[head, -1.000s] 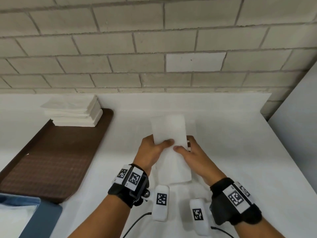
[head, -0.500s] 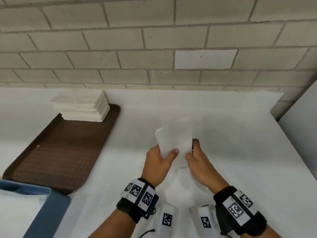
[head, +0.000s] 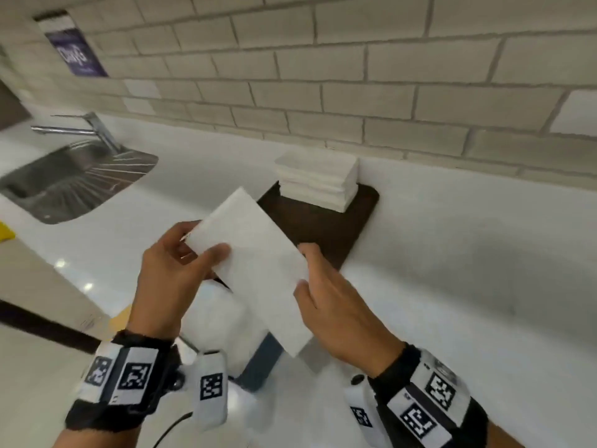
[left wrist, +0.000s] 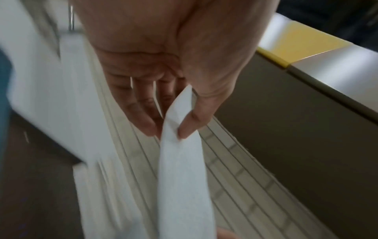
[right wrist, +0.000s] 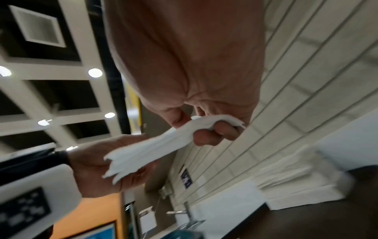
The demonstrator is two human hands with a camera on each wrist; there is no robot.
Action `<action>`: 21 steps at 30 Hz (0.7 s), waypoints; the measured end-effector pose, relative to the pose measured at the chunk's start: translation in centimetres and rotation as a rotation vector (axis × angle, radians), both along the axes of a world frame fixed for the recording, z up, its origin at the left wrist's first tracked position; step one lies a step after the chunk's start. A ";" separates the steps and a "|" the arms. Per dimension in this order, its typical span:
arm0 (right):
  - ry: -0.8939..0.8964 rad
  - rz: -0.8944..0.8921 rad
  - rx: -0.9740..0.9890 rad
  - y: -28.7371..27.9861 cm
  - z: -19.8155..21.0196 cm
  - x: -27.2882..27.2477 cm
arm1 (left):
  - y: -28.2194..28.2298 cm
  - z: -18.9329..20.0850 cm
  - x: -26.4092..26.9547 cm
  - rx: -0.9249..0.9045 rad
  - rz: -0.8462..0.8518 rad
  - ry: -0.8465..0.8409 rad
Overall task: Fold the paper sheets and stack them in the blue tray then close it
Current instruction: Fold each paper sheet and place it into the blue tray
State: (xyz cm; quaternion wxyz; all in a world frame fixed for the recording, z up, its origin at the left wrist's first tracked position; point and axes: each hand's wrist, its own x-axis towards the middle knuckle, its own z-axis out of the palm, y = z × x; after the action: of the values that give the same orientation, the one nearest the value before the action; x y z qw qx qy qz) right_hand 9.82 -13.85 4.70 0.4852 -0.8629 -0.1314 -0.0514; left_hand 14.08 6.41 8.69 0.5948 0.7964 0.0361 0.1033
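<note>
A folded white paper sheet (head: 258, 263) is held tilted in the air between both hands. My left hand (head: 206, 244) pinches its far left corner, thumb on top. My right hand (head: 303, 270) pinches its right edge. The left wrist view shows the sheet (left wrist: 182, 169) edge-on between thumb and fingers (left wrist: 147, 127). In the right wrist view the sheet (right wrist: 147, 153) is crumpled slightly at the pinch. The blue tray (head: 261, 360) lies just below, with white sheets (head: 219, 321) inside, mostly hidden by the hands. A stack of unfolded sheets (head: 318, 182) sits on the brown tray (head: 339, 237).
A steel sink (head: 74, 179) with a tap (head: 80, 127) is set into the white counter at the far left. A brick wall (head: 355, 92) runs along the back. The counter's front edge (head: 90, 321) drops off at the lower left.
Both hands lifted the folded sheet off the counter and carried it left, over the blue tray. The head view swung left, bringing the sink into sight.
</note>
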 end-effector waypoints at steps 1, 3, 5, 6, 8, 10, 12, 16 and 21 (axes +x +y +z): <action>-0.046 0.020 -0.084 2.1 -0.6 1.0 | 2.6 -0.3 0.2 0.114 0.044 0.024; -0.106 0.062 -0.324 5.6 -2.2 2.6 | 6.6 -1.8 0.7 0.398 0.064 0.107; -0.088 0.109 -0.543 8.1 -3.5 3.4 | 8.7 -4.0 0.9 0.681 0.026 0.198; -0.070 0.130 -0.615 9.0 -4.2 3.5 | 9.2 -5.2 0.8 0.823 0.012 0.216; -0.032 0.130 -0.713 10.1 -5.3 3.5 | 9.8 -6.9 0.6 1.057 -0.030 0.155; -0.001 0.096 -0.691 10.7 -5.5 3.3 | 9.8 -7.6 0.5 1.118 -0.088 0.058; 0.030 0.121 -0.623 10.7 -5.6 3.0 | 8.8 -7.5 0.7 1.134 -0.215 0.046; -0.061 0.071 -0.363 6.3 -3.7 1.8 | 7.3 -6.8 1.6 1.267 -0.429 0.185; 0.148 -0.176 -0.210 -10.0 -4.3 -1.3 | 3.0 -2.5 3.4 1.274 -0.421 0.021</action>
State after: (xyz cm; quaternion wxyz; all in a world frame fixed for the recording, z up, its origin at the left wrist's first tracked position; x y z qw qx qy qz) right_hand 8.54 -23.83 0.44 0.3944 -0.9185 -0.0240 -0.0160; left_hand 17.49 9.45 6.21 0.0154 0.9829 -0.1822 -0.0215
